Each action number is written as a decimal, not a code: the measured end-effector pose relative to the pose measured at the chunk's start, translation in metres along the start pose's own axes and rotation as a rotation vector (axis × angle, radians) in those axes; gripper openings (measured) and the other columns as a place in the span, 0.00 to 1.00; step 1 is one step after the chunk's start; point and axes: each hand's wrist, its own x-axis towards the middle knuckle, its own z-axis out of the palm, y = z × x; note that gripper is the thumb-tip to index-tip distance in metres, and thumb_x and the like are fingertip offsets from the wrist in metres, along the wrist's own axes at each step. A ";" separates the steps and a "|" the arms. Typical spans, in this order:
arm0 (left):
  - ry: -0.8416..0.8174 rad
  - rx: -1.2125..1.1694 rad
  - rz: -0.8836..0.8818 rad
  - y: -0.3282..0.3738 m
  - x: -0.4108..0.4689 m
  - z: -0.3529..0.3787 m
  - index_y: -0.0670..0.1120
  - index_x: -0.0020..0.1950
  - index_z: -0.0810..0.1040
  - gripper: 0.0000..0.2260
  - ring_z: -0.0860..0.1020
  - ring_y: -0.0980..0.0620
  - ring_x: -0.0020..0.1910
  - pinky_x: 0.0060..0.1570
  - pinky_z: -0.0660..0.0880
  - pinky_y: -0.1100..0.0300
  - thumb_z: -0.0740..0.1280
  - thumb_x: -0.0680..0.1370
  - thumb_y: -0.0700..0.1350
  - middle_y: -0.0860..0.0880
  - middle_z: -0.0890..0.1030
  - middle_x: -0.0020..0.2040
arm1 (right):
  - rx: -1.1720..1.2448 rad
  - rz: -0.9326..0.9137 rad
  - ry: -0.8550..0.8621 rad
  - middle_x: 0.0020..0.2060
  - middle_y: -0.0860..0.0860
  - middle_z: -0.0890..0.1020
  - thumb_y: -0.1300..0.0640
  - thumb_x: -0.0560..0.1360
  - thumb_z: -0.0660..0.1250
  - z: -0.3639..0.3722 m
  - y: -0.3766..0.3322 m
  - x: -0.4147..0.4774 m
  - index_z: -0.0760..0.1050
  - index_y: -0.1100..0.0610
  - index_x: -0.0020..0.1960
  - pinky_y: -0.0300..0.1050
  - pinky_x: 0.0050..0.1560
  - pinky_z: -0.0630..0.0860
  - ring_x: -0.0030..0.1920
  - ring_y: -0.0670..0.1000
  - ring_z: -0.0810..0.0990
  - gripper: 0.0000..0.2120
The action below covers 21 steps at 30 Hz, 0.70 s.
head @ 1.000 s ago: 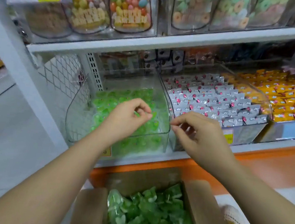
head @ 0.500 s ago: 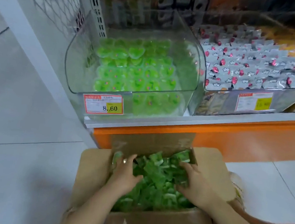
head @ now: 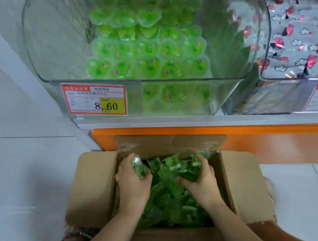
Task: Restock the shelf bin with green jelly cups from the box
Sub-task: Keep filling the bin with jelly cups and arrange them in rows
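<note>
While both hands are down in the box (head: 94, 182), the green jelly cups (head: 169, 193) there lie in a loose heap that reaches all four walls. They tip every way, so they share no common axis. The left hand (head: 134, 185) curls its fingers round one cup near the box's far-left corner. The right hand (head: 204, 188) closes thumb and fingers on a bunch toward the far-right corner. Between the hands the heap is uncovered. The side flaps fold outward and the far flap stands against the orange shelf base (head: 271, 142).

Above, the shelf bin (head: 228, 85) is open at the top, its front rim low and curved. Its cups (head: 149, 47) lie lids up in rough rows across the bin, from the middle to the right wall; toward the left wall the clear bottom shows. A price tag (head: 94, 99) sits at the front-left edge. Just right stands a bin of silver-wrapped sweets (head: 303, 48). Pale floor (head: 16, 183) spreads left of the box.
</note>
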 end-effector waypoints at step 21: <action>-0.431 -0.286 -0.168 -0.014 0.034 0.011 0.58 0.61 0.61 0.29 0.74 0.50 0.56 0.45 0.80 0.57 0.75 0.70 0.41 0.50 0.66 0.61 | 0.005 -0.166 -0.084 0.65 0.45 0.57 0.59 0.66 0.76 0.029 0.005 0.006 0.54 0.35 0.64 0.48 0.64 0.72 0.63 0.51 0.70 0.41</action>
